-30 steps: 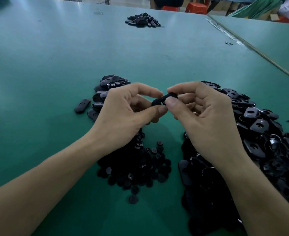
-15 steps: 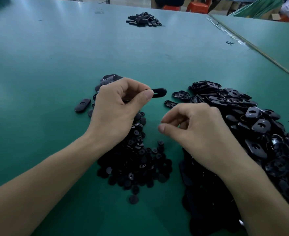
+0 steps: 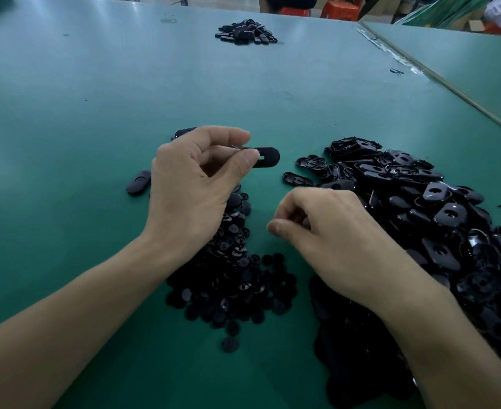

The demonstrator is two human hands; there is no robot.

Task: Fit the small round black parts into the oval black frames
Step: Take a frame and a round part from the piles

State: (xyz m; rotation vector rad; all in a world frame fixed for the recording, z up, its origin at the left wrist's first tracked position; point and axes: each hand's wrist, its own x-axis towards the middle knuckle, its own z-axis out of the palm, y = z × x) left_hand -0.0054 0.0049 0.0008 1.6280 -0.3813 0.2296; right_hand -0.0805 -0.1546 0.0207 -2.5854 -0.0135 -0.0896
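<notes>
The left hand pinches an oval frame by one end; pressing there could twist it loose. The right hand is curled, whether round a part I cannot tell

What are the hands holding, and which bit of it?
The left hand pinches an oval black frame by its left end. The right hand has curled fingers that hide whether it holds anything.

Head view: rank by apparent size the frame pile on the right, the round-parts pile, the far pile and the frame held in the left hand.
1. frame pile, right.
2. round-parts pile, middle.
3. far pile; distance shrinks it, so its true size is unsure.
4. held frame, pinched in the left hand.
</notes>
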